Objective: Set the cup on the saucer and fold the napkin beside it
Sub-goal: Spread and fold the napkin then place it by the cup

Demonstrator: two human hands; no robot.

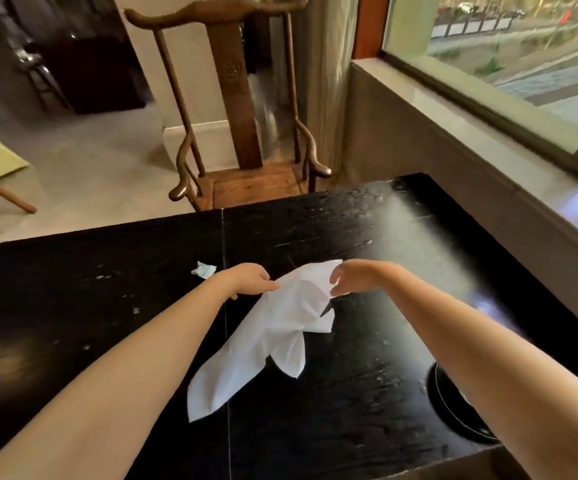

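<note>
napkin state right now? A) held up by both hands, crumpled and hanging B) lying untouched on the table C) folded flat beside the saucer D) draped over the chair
A: the left hand and right hand each pinch the top edge of the white napkin, which hangs loose and creased over the black table, not yet folded.

No words, numbers or signs can be read anywhere here. The chair back has a small carved mark, too blurry to read.
</note>
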